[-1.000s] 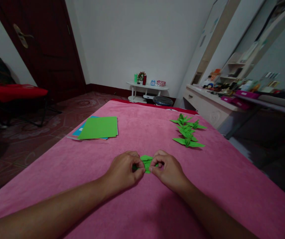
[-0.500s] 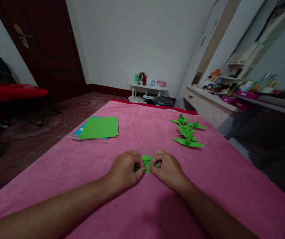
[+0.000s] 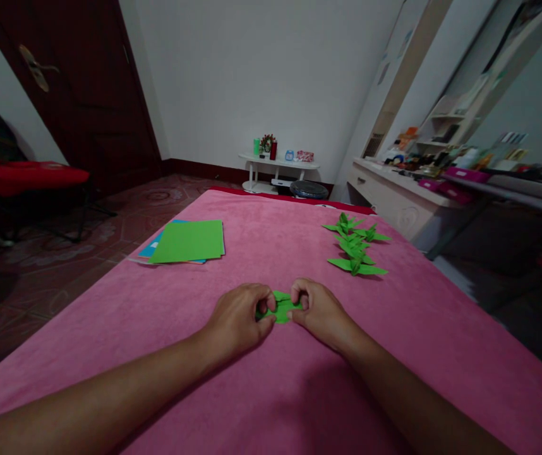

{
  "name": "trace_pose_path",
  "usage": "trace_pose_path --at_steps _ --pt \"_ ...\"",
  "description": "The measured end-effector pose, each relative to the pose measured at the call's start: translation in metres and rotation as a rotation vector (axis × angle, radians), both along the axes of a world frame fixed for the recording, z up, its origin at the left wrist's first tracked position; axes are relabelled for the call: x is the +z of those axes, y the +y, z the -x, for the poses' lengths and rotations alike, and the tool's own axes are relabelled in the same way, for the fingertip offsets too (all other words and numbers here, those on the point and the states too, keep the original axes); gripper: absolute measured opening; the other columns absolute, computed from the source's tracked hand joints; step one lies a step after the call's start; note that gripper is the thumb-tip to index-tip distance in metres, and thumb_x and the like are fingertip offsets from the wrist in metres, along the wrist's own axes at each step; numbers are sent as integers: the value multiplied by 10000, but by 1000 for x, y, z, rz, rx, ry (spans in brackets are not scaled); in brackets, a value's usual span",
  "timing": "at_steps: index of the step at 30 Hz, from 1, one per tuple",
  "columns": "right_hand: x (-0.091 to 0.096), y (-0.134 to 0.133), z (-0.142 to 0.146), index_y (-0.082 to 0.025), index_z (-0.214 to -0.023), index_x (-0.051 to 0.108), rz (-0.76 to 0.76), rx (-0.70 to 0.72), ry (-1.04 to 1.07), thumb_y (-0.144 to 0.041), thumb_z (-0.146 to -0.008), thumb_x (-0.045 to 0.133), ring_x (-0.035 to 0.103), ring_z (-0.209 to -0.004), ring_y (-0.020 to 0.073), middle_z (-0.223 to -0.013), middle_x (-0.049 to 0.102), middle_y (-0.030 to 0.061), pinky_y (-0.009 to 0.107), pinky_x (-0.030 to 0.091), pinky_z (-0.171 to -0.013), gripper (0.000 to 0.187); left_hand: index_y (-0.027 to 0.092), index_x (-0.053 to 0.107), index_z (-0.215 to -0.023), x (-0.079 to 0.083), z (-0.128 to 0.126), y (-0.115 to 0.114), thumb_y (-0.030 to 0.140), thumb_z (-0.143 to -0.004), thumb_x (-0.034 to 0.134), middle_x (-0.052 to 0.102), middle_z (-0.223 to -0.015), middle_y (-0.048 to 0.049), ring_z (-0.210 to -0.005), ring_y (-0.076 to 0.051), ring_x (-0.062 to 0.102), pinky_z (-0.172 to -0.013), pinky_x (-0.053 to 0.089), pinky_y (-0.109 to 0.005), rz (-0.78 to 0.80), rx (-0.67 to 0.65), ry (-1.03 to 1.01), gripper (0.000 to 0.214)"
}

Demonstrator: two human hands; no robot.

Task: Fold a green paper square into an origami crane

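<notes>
A small folded piece of green paper point(image 3: 281, 308) lies on the pink cloth point(image 3: 271, 392) near the middle of the surface. My left hand point(image 3: 239, 319) pinches its left side with fingers curled closed. My right hand point(image 3: 317, 311) pinches its right side the same way. Both hands rest on the cloth, and most of the paper is hidden between the fingers.
Several finished green folded paper figures point(image 3: 355, 245) lie in a row at the right. A stack of flat sheets, green on top of blue point(image 3: 186, 242), sits at the left. Beyond are a dark door point(image 3: 76, 95), a red chair point(image 3: 19, 177), a white side table point(image 3: 278, 167) and a cluttered desk point(image 3: 408, 189).
Both hands with the green paper have shifted slightly away from me, and the fingers have regripped the paper. The view has tilted a little.
</notes>
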State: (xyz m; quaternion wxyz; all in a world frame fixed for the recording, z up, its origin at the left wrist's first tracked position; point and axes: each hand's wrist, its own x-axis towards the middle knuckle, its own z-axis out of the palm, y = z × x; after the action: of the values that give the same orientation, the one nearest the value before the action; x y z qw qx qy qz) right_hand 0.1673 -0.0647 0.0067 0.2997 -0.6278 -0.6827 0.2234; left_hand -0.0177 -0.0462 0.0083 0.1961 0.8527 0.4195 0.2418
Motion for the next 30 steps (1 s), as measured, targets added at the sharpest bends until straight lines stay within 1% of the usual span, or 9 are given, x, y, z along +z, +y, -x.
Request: trace_pose_path --at_steps 7,13,16,19,22,23,25,27,30 --pt "-6 3 -5 -192 -638 500 14 22 45 -43 -552 540 396 -533 93 -562 444 -60 202 244 -488 177 202 597 -740 0 2 2 137 -646 535 585 -713 6 -665 -135 502 -595 352 -242 21 -40 -20 130" --pt "-10 3 -8 -190 -632 508 -1 36 69 -25 -535 486 409 -537 96 -562 462 -57 196 264 -490 192 197 636 -749 -3 5 2 98 -600 514 586 -734 -7 -695 -149 511 -637 384 -258 36 -57 -42 217" --pt "-11 2 -8 -185 -621 495 -21 19 71 -10 -520 463 400 -534 91 -565 450 -57 188 248 -473 205 192 640 -730 -4 9 0 55 -584 488 581 -739 -13 -724 -152 522 -666 399 -260 34 -105 -84 251" --pt "-10 0 -8 -186 -642 489 -23 4 106 -2 -517 444 374 -510 86 -541 408 -67 184 225 -451 226 180 622 -666 0 12 -2 33 -612 472 573 -708 -18 -697 -147 527 -652 409 -258 21 -135 -155 217" --pt "-9 -1 -8 -184 -666 499 -8 5 165 5 -521 433 359 -491 81 -527 384 -76 183 228 -451 247 180 637 -761 7 13 -3 113 -686 552 590 -823 -43 -812 -179 535 -726 418 -295 -87 -120 -218 132" --pt "-8 -2 -8 -183 -676 508 -4 10 182 7 -523 434 358 -487 80 -523 382 -78 183 230 -451 254 186 650 -823 9 12 -3 164 -708 584 592 -864 -51 -840 -188 531 -744 418 -307 -113 -118 -223 134" --pt "-7 -3 -7 -180 -700 530 12 20 213 1 -537 454 353 -476 79 -511 371 -84 185 233 -449 256 209 667 -942 10 11 0 255 -745 613 601 -911 -58 -864 -196 528 -759 416 -319 -132 -133 -203 209" --pt "-5 -3 -7 -177 -733 552 27 27 241 -23 -573 494 353 -470 78 -520 387 -83 186 247 -450 229 235 674 -990 8 9 4 271 -769 609 621 -920 -53 -872 -196 531 -771 414 -324 -121 -159 -161 234" --pt "-4 -3 -5 -169 -835 590 15 32 256 -76 -621 560 401 -506 78 -639 501 -52 191 305 -475 236 249 685 -974 3 7 9 227 -761 620 646 -906 -37 -874 -197 535 -780 409 -325 -93 -183 -88 223"
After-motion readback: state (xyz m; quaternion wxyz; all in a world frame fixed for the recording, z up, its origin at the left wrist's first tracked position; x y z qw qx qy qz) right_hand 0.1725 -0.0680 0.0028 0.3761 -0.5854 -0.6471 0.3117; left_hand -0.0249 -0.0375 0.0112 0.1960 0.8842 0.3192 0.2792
